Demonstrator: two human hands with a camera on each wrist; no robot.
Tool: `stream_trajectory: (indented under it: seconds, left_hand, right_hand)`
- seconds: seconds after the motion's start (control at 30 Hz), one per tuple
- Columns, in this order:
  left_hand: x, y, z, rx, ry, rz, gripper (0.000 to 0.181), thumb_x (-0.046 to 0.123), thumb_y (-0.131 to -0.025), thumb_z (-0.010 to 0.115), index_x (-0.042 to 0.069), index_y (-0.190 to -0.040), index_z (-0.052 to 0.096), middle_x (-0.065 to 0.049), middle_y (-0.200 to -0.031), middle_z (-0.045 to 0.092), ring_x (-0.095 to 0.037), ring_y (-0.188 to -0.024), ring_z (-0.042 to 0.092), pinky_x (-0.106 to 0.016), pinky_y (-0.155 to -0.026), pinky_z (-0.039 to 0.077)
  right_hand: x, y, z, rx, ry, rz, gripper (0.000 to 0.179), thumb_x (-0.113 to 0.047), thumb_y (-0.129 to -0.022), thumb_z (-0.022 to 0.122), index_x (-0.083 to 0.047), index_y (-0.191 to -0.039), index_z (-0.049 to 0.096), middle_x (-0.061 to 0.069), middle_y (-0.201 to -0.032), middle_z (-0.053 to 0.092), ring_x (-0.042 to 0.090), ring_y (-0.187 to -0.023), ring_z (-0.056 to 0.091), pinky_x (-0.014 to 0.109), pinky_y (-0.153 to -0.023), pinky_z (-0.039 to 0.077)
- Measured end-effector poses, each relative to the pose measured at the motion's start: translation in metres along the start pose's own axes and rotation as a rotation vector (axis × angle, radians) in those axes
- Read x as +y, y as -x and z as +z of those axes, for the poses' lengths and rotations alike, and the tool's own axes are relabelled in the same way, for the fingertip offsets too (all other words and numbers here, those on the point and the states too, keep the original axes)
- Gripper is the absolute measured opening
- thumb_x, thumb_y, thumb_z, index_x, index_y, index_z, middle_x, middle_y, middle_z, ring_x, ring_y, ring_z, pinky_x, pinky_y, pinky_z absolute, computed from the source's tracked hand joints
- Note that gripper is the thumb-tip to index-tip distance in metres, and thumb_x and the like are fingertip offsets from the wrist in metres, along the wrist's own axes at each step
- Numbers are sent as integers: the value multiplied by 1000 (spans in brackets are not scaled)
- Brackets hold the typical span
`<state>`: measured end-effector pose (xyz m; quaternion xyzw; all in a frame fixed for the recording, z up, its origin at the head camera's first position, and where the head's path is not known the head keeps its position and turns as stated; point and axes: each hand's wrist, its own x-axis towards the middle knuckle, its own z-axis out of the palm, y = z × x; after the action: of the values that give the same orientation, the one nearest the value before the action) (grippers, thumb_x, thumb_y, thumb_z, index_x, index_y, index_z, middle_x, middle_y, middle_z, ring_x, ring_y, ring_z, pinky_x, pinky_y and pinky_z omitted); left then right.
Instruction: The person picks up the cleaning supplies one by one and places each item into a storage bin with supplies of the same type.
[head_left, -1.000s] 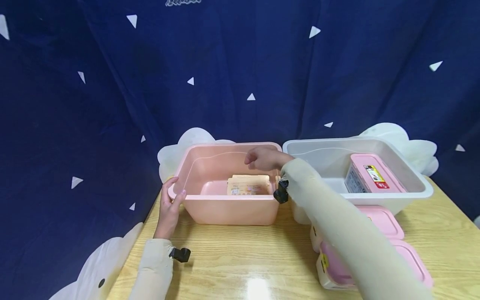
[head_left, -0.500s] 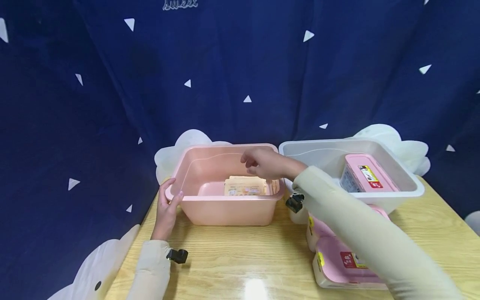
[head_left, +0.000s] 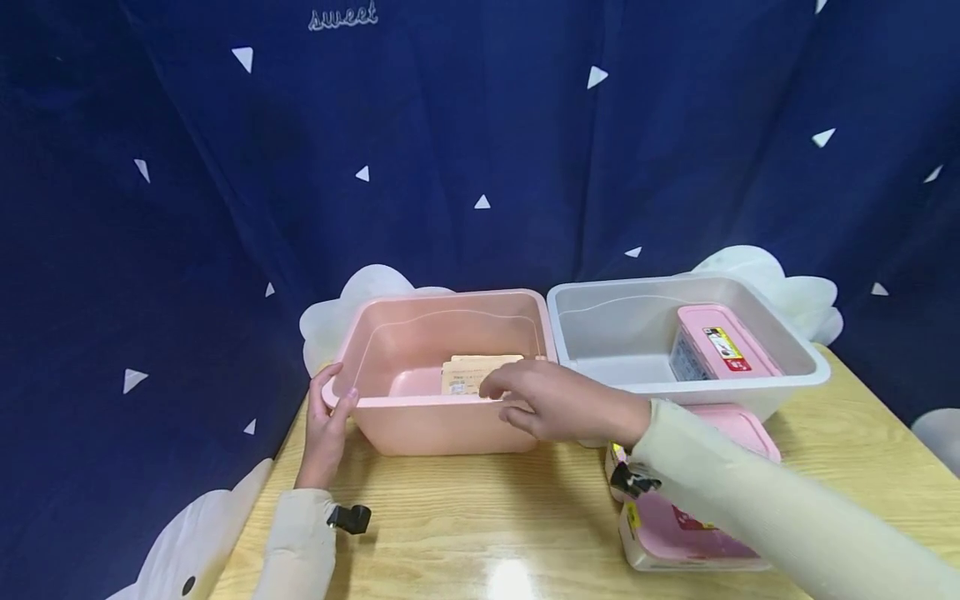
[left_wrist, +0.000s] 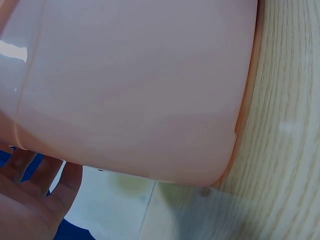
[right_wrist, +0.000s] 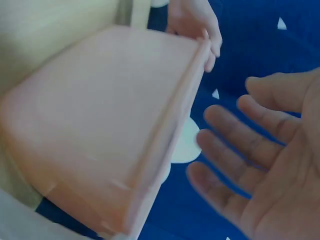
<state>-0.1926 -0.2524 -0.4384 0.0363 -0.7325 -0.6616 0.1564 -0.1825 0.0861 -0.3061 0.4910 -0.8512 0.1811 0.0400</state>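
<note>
A pink plastic bin (head_left: 442, 429) stands on the table, and several cream-coloured printed packets (head_left: 467, 372) lie in its right part. My left hand (head_left: 325, 429) grips its front left corner, thumb at the front rim and fingers along the left side. In the left wrist view those fingers lie against the bin's pink wall (left_wrist: 140, 90). My right hand (head_left: 566, 403), empty, hovers in front of the bin's right end and hides part of the rim and packets. Its fingers (right_wrist: 232, 145) are spread and loosely bent in the right wrist view, apart from the bin.
A pale grey bin (head_left: 615, 372) adjoins the pink one on the right, holding a pink-lidded box (head_left: 731, 346). Two more pink-lidded boxes, one of them the front box (head_left: 667, 533), sit before it, partly behind my right sleeve. A dark blue curtain (head_left: 420, 108) hangs behind.
My right hand has come out from above the pink bin's inside, towards me and lower, to the front of its rim. The left hand keeps its grip on the corner. The view has shifted slightly.
</note>
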Motion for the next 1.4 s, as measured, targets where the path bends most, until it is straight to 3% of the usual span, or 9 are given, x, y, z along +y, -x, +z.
stream_trajectory:
  seconds: [0.2, 0.53, 0.73, 0.8, 0.9, 1.03, 1.1, 1.27, 1.4]
  left_hand:
    - [5, -1, 1, -14, -3, 17, 52, 14, -100, 49, 18, -149, 33, 3, -152, 30, -11, -132, 36, -14, -103, 30]
    - [4, 1, 1, -21, -34, -24, 53, 18, -101, 49, 20, -150, 31, 3, -154, 29, -13, -134, 35, -21, -106, 29]
    - [4, 3, -5, -80, -177, -7, 64, 32, -102, 47, 31, -158, 16, -1, -163, 22, -23, -144, 31, -45, -117, 27]
    - [5, 4, -9, -69, -255, 39, 69, 35, -102, 45, 32, -160, 8, -4, -165, 19, -28, -148, 27, -53, -118, 25]
    - [12, 6, -13, 40, -345, 133, 71, 33, -103, 46, 23, -161, 6, -10, -166, 20, -34, -150, 25, -58, -119, 23]
    - [29, 12, -5, 221, -461, 263, 66, 25, -98, 56, 7, -155, 29, -17, -159, 33, -39, -145, 31, -58, -117, 24]
    - [37, 17, 4, 268, -526, 355, 60, 19, -93, 62, 2, -146, 42, -20, -153, 41, -42, -141, 36, -58, -114, 26]
    - [59, 29, 31, 261, -575, 644, 43, 6, -82, 68, -6, -122, 61, -24, -138, 56, -45, -133, 43, -57, -111, 29]
    - [80, 35, 47, 180, -550, 784, 37, 4, -81, 69, -5, -117, 65, -22, -133, 60, -42, -132, 46, -55, -113, 30]
  right_hand:
    - [-6, 30, 11, 8, 36, -59, 23, -9, -91, 66, -11, -114, 67, -2, -111, 71, 12, -106, 65, 32, -93, 52]
    - [-5, 45, 9, 9, 0, -62, 19, -9, -92, 64, -10, -112, 68, -2, -108, 72, 10, -100, 66, 29, -88, 53]
    - [4, 54, 5, 54, -19, -54, 18, -8, -92, 65, -11, -110, 68, -2, -105, 72, 10, -98, 66, 31, -88, 54]
    - [7, 57, 1, 69, -26, -40, 19, -8, -92, 65, -12, -111, 68, -2, -105, 71, 10, -97, 66, 32, -88, 54]
    - [11, 62, -6, 93, -44, -21, 21, -7, -92, 64, -13, -112, 68, -2, -106, 72, 11, -96, 66, 32, -88, 54]
    - [17, 70, -16, 119, -61, 23, 21, -6, -93, 63, -15, -112, 68, -5, -102, 70, 8, -92, 64, 30, -84, 53]
    - [19, 74, -18, 126, -60, 53, 22, -6, -93, 63, -16, -112, 68, -8, -101, 69, 6, -90, 63, 29, -82, 53]
    - [23, 79, -23, 138, -54, 97, 23, -7, -93, 64, -19, -112, 69, -10, -103, 71, 4, -92, 63, 29, -82, 54]
    - [24, 82, -26, 153, -53, 102, 23, -7, -93, 64, -18, -112, 69, -7, -106, 72, 7, -96, 67, 31, -82, 55]
